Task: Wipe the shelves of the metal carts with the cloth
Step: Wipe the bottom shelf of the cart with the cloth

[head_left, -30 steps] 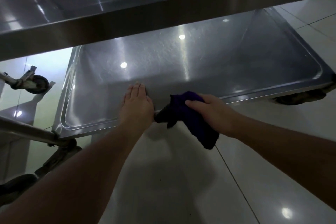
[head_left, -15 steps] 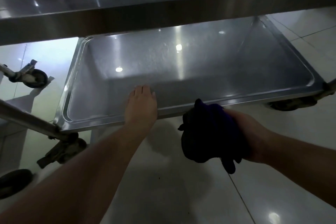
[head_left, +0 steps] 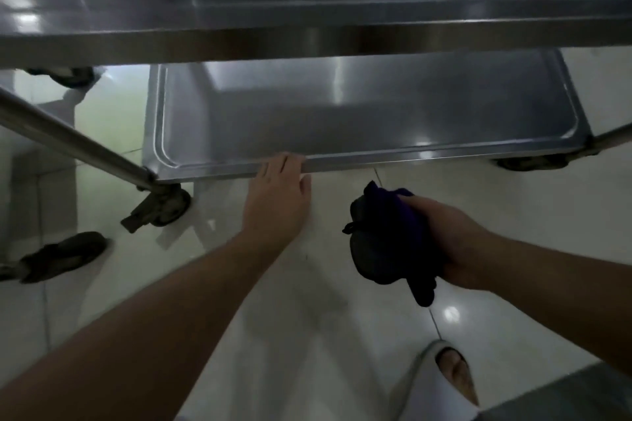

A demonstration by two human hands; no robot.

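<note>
The metal cart's bottom shelf (head_left: 359, 120) lies low over the floor, a shiny tray with a raised rim. An upper shelf (head_left: 307, 10) crosses the top of the view and hides the far part of the lower one. My left hand (head_left: 277, 195) rests flat with its fingertips on the front rim of the bottom shelf. My right hand (head_left: 448, 243) holds a bunched dark purple cloth (head_left: 386, 243) in the air over the floor, apart from the shelf and in front of it.
A slanted metal cart leg (head_left: 68, 143) runs down to a caster wheel (head_left: 164, 208) at the left front corner. Another caster (head_left: 530, 162) sits under the right corner. A dark sandal (head_left: 61, 256) lies at left. My slippered foot (head_left: 448, 379) stands on white glossy tiles.
My right hand has pulled the cloth off the shelf's front rim and back toward me. The view has risen and drawn back; my left hand has slid to the rim's edge.
</note>
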